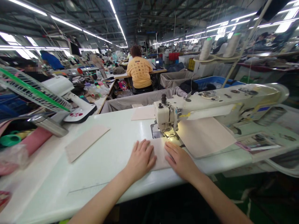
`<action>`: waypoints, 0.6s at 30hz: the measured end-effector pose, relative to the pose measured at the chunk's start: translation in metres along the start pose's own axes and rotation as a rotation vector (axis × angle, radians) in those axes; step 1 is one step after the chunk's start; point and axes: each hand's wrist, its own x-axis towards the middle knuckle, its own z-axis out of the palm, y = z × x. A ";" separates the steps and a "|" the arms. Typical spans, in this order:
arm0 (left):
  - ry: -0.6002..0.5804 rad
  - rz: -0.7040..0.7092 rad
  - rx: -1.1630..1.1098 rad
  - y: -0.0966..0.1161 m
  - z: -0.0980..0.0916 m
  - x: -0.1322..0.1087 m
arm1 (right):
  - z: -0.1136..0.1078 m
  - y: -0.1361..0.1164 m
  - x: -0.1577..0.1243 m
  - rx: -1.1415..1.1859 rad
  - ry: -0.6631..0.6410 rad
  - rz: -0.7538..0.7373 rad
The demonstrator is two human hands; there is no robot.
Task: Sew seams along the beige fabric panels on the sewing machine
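A pale pink fabric piece (160, 153) lies on the white sewing table (112, 155), running up under the presser foot of a white sewing machine (217, 102). My left hand (140, 159) rests flat on the fabric's left edge, fingers stretched out. On the fabric's right side, just below the lit needle area (169, 134), my right hand (179, 160) lies flat as well. Neither hand grips anything. A larger pink fabric panel (204, 137) sits under the machine's arm to the right.
Another pink strip (85, 141) lies at the left of the table, and a further piece (143, 112) sits behind the machine. A white desk fan (58, 93) and a metal flask (48, 124) stand at the left. A person in a yellow shirt (139, 72) sits ahead. Thread cones (205, 48) stand behind.
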 end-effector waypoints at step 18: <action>-0.103 0.196 -0.154 -0.011 0.008 0.043 | -0.002 0.002 0.020 0.048 0.028 0.038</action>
